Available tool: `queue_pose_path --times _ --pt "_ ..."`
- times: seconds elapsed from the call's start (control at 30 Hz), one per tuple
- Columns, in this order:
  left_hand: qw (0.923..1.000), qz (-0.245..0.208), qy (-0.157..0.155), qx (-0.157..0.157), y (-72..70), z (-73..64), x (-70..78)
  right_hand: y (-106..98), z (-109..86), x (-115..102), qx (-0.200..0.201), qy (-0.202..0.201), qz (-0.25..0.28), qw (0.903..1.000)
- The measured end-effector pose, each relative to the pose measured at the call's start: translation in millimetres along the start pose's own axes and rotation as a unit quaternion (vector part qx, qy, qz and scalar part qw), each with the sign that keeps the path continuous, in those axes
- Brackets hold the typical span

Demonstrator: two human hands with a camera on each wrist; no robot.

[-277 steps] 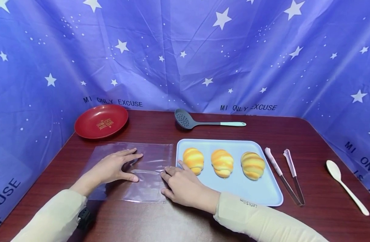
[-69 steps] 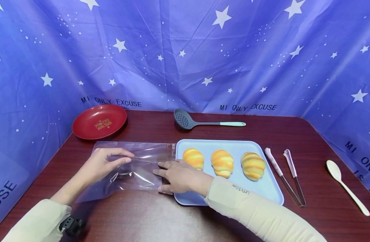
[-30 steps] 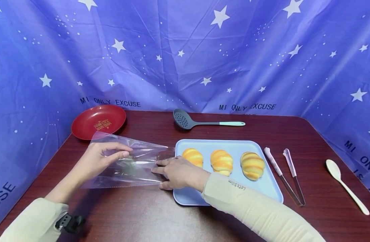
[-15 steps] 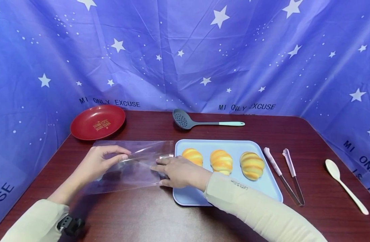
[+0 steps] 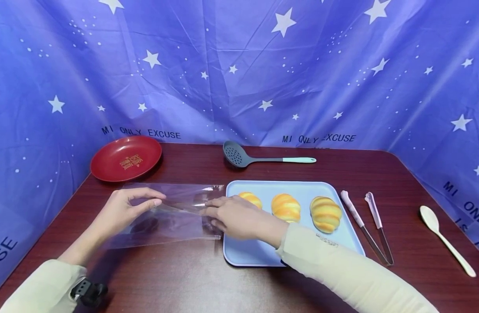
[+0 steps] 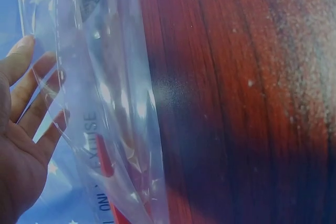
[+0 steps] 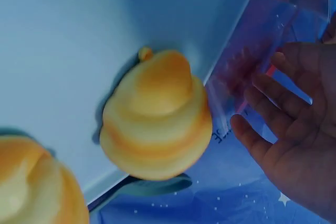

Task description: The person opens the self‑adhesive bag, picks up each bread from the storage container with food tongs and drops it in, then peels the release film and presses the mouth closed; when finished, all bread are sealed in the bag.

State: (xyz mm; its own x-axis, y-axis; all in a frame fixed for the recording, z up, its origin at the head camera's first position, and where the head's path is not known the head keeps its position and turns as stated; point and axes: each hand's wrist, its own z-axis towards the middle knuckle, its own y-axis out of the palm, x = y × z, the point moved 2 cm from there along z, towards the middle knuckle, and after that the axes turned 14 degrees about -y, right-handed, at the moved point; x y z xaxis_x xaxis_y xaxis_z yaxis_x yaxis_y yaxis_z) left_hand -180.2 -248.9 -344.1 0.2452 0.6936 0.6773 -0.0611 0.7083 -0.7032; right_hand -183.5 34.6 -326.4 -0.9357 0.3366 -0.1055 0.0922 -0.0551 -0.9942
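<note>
In the head view a clear plastic bag (image 5: 172, 226) lies on the table left of the light-blue tray (image 5: 259, 254). My left hand (image 5: 123, 211) pinches the bag's upper film between thumb and fingers, raising a fold; the left wrist view has this film (image 6: 113, 93) standing up beside the fingers. My right hand (image 5: 239, 217) reaches over the tray's left edge, fingertips at the bag's right end; its fingers look extended and apart in the right wrist view. Three striped bread rolls lie on the tray: a left roll (image 5: 250, 199) partly hidden by my right hand, a middle roll (image 5: 286, 208) and a right roll (image 5: 326, 214).
A red plate (image 5: 125, 158) stands at the back left. Behind the tray lies a slotted skimmer (image 5: 239, 154) with a mint handle. Tongs (image 5: 374, 234) with pink handles are right of the tray, and a cream spoon (image 5: 431, 219) lies farther right.
The bag's far edge, raised a second ago, is down again. My right hand has shifted slightly up and right from the bag's end. The left hand keeps its pinch, a little farther left.
</note>
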Motion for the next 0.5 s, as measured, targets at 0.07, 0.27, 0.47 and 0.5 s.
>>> queue_pose_path --times 0.07,0.27,0.47,0.5 --pt "1.0 0.0 -0.003 0.003 -0.6 0.0 -0.2 -4 -4.5 2 0.007 0.002 0.006 1.0" --pt "0.9999 0.003 -0.008 0.005 -1.5 -0.3 -0.9 -17 -19.7 8 0.028 0.017 0.035 0.9989" --pt "1.0 0.005 -0.008 0.002 -0.1 0.4 -0.6 -32 -38.3 16 0.072 0.008 0.042 0.9965" --pt "1.0 0.004 -0.008 0.001 0.2 0.6 -0.5 -35 -41.6 18 0.086 0.003 0.043 0.9954"
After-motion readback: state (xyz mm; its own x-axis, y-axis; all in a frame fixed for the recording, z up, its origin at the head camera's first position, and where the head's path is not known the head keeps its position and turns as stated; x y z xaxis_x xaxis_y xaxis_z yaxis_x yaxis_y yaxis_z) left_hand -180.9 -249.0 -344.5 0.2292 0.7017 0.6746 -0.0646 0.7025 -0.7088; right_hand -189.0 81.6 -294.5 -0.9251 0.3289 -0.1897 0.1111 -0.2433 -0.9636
